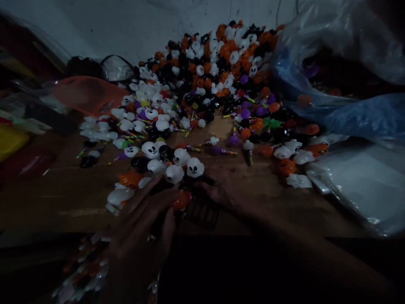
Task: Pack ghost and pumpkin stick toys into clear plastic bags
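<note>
My left hand (145,213) reaches over the near side of the table with its fingers stretched out and thumb apart. Just beyond its fingertips is a shiny orange piece (182,199); whether they touch it is unclear. Across from it, my right hand (221,188) lies low beside a white skull-faced piece (195,168), its fingers dim and partly hidden. Below that hand shows a dark grid-like thing (202,212), too dim to name. Around my hands are more white skull heads (150,150), a black piece (166,153) and an orange pumpkin-like piece (129,179).
A large heap of white, orange and black pieces (207,67) rises against the wall. Small sticks with colourful wrappers (228,152) lie scattered ahead. Clear plastic bags (354,181) and a blue bag (367,116) are on the right, an orange mesh bag (91,95) on the left.
</note>
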Demonstrator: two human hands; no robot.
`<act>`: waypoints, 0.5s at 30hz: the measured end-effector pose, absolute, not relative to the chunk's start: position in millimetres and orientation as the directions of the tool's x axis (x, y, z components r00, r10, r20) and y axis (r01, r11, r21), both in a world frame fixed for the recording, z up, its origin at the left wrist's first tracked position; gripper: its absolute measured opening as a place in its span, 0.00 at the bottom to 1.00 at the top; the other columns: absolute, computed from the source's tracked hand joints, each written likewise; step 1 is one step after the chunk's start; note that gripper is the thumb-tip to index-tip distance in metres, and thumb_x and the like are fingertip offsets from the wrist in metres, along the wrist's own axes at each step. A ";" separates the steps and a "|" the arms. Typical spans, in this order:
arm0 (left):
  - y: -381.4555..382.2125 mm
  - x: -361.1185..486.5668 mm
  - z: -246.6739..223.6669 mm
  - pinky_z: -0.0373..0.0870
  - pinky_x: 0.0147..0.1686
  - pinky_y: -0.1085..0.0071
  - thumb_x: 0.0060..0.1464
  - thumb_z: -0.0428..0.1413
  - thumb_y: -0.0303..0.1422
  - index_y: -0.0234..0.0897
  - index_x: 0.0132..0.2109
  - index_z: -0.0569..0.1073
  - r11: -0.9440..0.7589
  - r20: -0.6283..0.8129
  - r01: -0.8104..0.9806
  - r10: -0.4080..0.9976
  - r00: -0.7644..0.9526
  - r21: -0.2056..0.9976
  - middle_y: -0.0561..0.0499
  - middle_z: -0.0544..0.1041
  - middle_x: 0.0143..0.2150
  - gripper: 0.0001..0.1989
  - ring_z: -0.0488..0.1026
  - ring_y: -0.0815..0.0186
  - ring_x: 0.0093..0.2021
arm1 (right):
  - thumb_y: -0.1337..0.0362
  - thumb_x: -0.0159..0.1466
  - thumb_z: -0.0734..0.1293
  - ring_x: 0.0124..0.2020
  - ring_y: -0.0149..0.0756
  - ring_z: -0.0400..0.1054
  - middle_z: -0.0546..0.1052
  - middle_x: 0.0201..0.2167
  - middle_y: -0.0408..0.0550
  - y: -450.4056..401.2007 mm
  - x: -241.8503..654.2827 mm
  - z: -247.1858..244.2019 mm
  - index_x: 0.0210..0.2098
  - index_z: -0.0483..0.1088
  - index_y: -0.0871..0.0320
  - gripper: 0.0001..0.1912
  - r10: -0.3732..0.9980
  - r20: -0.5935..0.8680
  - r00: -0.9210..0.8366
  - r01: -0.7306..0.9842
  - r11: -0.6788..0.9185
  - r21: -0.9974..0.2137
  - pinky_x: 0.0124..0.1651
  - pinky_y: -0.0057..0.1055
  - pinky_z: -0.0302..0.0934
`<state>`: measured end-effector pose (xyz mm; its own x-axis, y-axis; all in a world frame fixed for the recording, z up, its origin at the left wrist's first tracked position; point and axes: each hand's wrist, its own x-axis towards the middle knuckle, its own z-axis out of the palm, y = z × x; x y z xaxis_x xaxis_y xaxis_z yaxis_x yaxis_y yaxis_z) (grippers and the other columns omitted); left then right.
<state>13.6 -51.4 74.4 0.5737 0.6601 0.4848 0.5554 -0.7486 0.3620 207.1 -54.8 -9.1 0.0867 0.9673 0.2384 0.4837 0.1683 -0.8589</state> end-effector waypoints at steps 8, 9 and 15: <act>-45.6 4.7 71.7 0.59 0.58 0.48 0.57 0.47 0.26 0.46 0.47 0.70 -0.722 0.317 0.562 0.687 0.654 0.404 0.51 0.74 0.51 0.15 0.63 0.53 0.61 | 0.70 0.60 0.66 0.37 0.36 0.70 0.76 0.34 0.48 -58.1 211.6 -6.7 0.34 0.72 0.59 0.03 0.983 0.179 0.028 0.462 0.146 -0.875 0.41 0.31 0.64; -45.9 5.1 72.5 0.59 0.58 0.48 0.58 0.46 0.26 0.47 0.47 0.70 -0.711 0.297 0.575 0.697 0.652 0.405 0.52 0.74 0.51 0.15 0.63 0.53 0.61 | 0.70 0.60 0.65 0.37 0.36 0.70 0.76 0.32 0.47 -58.1 212.1 -7.8 0.33 0.72 0.59 0.03 0.981 0.193 0.016 0.451 0.165 -0.877 0.42 0.31 0.64; -45.9 3.9 80.7 0.61 0.57 0.52 0.56 0.48 0.30 0.51 0.49 0.68 -0.732 0.289 0.619 0.682 0.672 0.285 0.54 0.75 0.51 0.15 0.62 0.55 0.61 | 0.71 0.62 0.61 0.37 0.37 0.68 0.75 0.32 0.48 -59.5 210.3 -19.8 0.34 0.70 0.58 0.06 0.928 0.367 -0.059 0.496 0.346 -0.796 0.42 0.33 0.64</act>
<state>3.9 -45.9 80.7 0.6725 0.6816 0.2885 0.6194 -0.7316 0.2847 210.3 -59.5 -19.8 -0.0594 0.9284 0.3668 0.4961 0.3463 -0.7962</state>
